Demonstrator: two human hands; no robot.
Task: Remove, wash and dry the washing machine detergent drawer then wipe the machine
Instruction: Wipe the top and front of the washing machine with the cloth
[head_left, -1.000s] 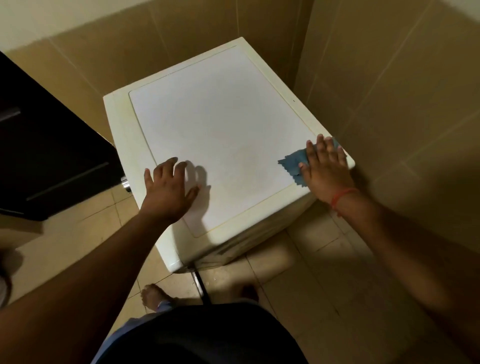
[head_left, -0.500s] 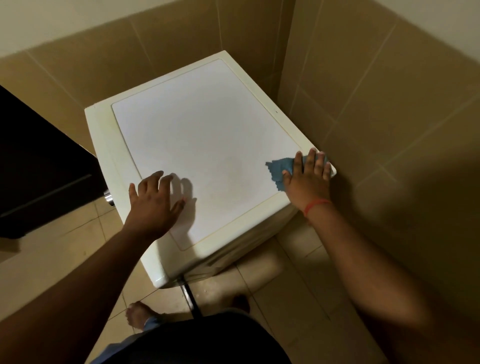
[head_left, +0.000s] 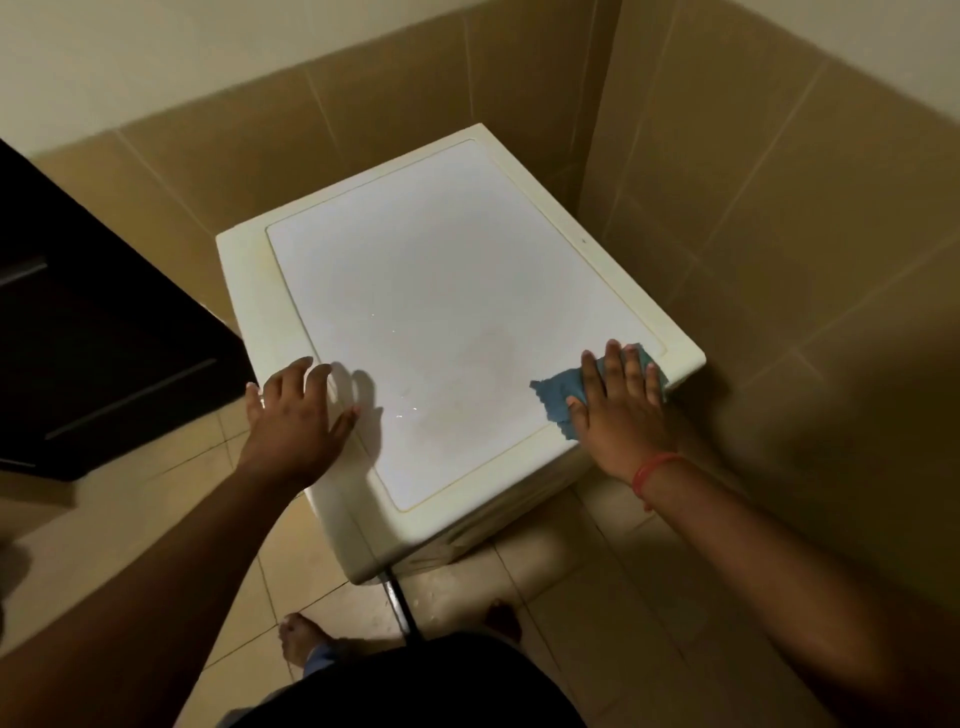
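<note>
Flat and spread, the right hand (head_left: 621, 410) presses a blue cloth (head_left: 558, 397) onto the top of the washing machine (head_left: 441, 312), at the machine's near right corner. Its fingers (head_left: 613, 364) lie straight over the cloth, and a ragged edge of the blue fabric sticks out to the left of the thumb, with a little more showing past the fingertips. A red string bracelet (head_left: 657, 465) circles that wrist.

Across the lid, the left hand (head_left: 298, 410) rests palm down on the near left edge of the washing machine, fingers apart and straight, holding nothing. Its shadow falls on the white top just to the right of it. The two hands are well apart, with the pale lid panel between them; a few small glints of wetness show on the panel near the left hand, and a faint darker smear lies toward the middle.

The machine stands in a corner of tan tiled walls (head_left: 779, 208), its back and right side close to them. A dark cabinet (head_left: 93, 322) with long bar handles stands to the left of it. Below, on the tiled floor (head_left: 597, 597), the person's bare foot (head_left: 298, 636) shows near the machine's front corner, beside a thin dark strip (head_left: 400, 603) running down from that corner. The detergent drawer cannot be seen from this angle.
</note>
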